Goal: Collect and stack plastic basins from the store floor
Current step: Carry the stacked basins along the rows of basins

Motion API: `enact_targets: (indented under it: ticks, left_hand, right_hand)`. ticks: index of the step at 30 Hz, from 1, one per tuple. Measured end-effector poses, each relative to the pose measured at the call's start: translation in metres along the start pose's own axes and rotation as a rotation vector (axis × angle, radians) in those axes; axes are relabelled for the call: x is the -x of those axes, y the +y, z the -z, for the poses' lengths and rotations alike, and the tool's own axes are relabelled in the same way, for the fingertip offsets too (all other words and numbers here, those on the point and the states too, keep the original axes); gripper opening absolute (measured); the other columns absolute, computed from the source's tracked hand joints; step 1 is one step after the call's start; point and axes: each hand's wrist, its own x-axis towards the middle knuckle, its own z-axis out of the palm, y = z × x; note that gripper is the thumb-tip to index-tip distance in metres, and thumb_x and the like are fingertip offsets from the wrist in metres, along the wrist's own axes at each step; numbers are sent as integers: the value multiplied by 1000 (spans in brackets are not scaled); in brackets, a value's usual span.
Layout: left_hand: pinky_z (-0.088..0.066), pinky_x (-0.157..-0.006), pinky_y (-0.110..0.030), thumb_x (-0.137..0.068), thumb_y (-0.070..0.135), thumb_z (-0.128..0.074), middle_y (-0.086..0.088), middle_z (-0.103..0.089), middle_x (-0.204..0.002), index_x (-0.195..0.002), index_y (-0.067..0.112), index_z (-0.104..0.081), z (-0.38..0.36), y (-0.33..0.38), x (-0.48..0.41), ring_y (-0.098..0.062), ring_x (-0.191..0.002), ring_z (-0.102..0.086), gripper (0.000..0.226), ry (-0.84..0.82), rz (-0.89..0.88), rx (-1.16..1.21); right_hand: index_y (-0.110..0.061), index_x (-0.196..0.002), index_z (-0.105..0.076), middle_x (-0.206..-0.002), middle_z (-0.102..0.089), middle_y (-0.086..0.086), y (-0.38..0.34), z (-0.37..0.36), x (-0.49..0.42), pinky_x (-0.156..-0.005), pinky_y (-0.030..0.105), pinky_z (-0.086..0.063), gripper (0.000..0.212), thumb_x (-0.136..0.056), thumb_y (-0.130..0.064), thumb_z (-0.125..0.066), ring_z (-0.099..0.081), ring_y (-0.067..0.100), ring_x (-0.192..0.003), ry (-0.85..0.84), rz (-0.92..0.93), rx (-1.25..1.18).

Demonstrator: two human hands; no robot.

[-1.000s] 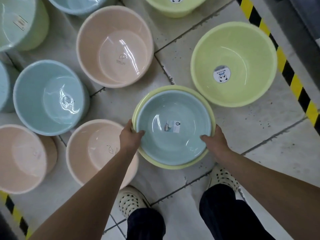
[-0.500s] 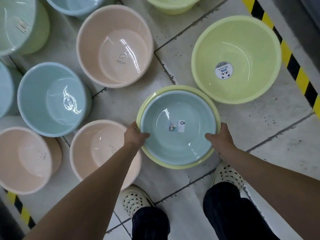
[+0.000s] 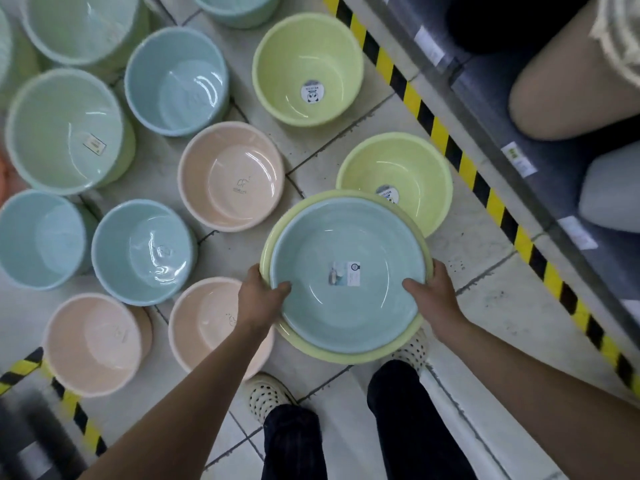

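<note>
Left hand: the left hand grasps the near-left rim of the stacked pair, thumb hooked inside the blue basin.
Right hand: the right hand clamps the near-right rim the same way, thumb inside, forearm reaching in from lower right.
Held stack: blue basin nested in a yellow-green basin, centre of frame, apparently lifted above the tiled floor.
Next target: likely the yellow-green floor basin, just beyond, partly overlapped by the stack.
Risk: both grips sit near the person's side; the far edge could dip, letting the smooth inner basin slide out.
Elsewhere: pink basin left of centre.
</note>
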Motion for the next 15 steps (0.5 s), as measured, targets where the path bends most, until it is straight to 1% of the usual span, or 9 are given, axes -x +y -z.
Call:
enact_targets:
  ticks: [2, 5, 8, 11, 13, 15]
  left_hand:
    - [-54, -79, -36, -76, 20, -71, -4, -70, -106, -126, 18, -59, 7, 32, 21, -28, -95, -67, 51, 11, -59, 23]
    - [-56, -84, -39, -77, 18, -71, -1, -71, -105, -129, 20, -60, 16, 76, 47, -26, -94, -68, 53, 22, -108, 62]
    - [-57, -86, -40, -67, 27, -66, 1, -71, -103, -119, 24, -61, 21, 111, 63, -25, -95, -69, 53, 19, -127, 78]
    - [-54, -85, -37, -64, 28, -65, 3, -69, -98, -112, 28, -59, 20, 136, 73, -25, -95, -67, 48, -6, -147, 63]
    - [-48, -79, -31, -67, 28, -69, 1, -69, -101, -114, 25, -61, 17, 147, 74, -23, -94, -66, 47, -19, -148, 57]
    - [-46, -76, -27, -78, 20, -74, 2, -69, -104, -123, 20, -62, 11, 153, 70, -20, -94, -66, 47, -39, -123, 59]
  right_hand:
    - [-21, -128, -46, -110, -61, -3, -27, 21, 13, -71, 32, -51, 49, -86, -5, -66, -62, 14, -95, -5, 31, -29]
    - [-27, -139, -45, -112, -61, -10, -62, 50, 27, -78, 35, -52, 60, -86, -5, -65, -62, 11, -99, -16, 94, -38]
    - [-33, -149, -39, -120, -59, -8, -94, 76, 37, -85, 41, -54, 71, -87, -7, -64, -61, 16, -104, -29, 139, -20]
    - [-35, -149, -39, -118, -60, -12, -117, 98, 42, -88, 44, -56, 73, -87, -7, -64, -62, 19, -107, -16, 153, -5]
    - [-36, -149, -40, -117, -61, -13, -129, 109, 42, -87, 43, -56, 73, -86, -7, -64, -63, 18, -106, -4, 155, 1]
    - [-37, -150, -38, -118, -62, -13, -138, 118, 38, -87, 44, -57, 76, -85, -8, -64, -63, 17, -106, 5, 147, 11]
